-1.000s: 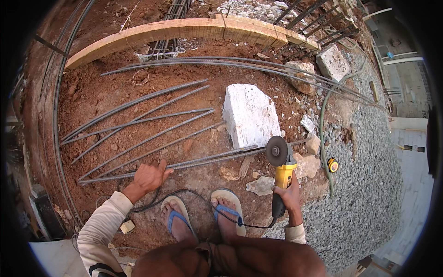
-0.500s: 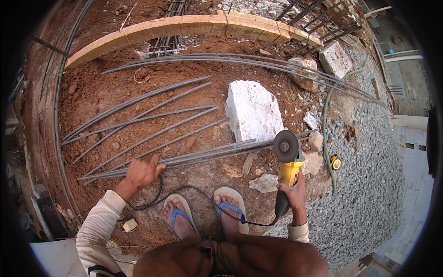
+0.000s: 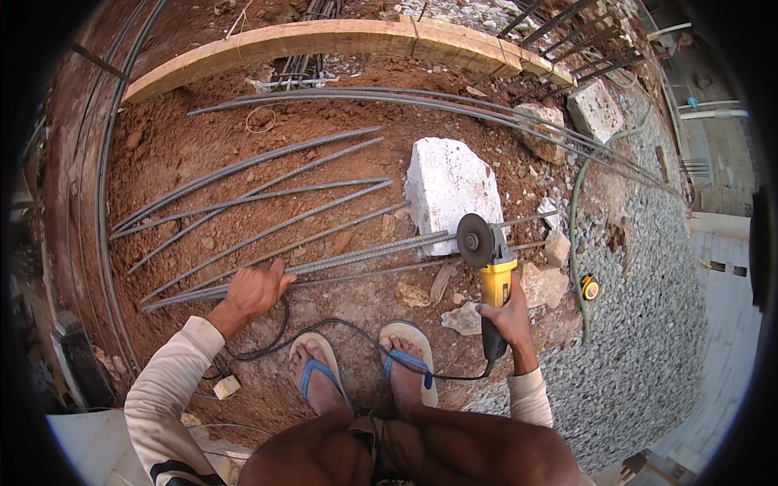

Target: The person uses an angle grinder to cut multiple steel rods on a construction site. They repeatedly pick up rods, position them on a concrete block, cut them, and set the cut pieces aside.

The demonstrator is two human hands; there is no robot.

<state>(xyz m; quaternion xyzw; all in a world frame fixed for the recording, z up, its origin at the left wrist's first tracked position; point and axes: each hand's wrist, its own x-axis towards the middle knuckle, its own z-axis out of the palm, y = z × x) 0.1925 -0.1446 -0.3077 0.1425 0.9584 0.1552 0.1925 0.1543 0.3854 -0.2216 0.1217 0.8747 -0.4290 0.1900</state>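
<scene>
My right hand (image 3: 511, 317) is wrapped round the body of a yellow and black angle grinder (image 3: 496, 285). Its dark round disc (image 3: 475, 240) faces up, beside the ends of a few ribbed steel rebars (image 3: 381, 252) and at the front edge of a white stone block (image 3: 454, 185). My left hand (image 3: 258, 290) is closed round the rebars nearer their left part; the fingers' undersides are hidden. The grinder's black cord (image 3: 340, 322) runs from its handle across my feet. Whether the disc touches the steel I cannot tell.
More cut rebars (image 3: 251, 194) lie on the red soil beyond. Long bars (image 3: 421, 99) and a wooden beam (image 3: 324, 40) stretch across the back. At right are a green hose (image 3: 574, 219), a yellow tape measure (image 3: 589, 287) and grey gravel (image 3: 632, 348). My sandalled feet (image 3: 403, 368) stand close by.
The grinder has moved left and up, bringing its disc to the rebar ends by the block. My left hand and the held rebars have shifted slightly; the bars look more spread apart.
</scene>
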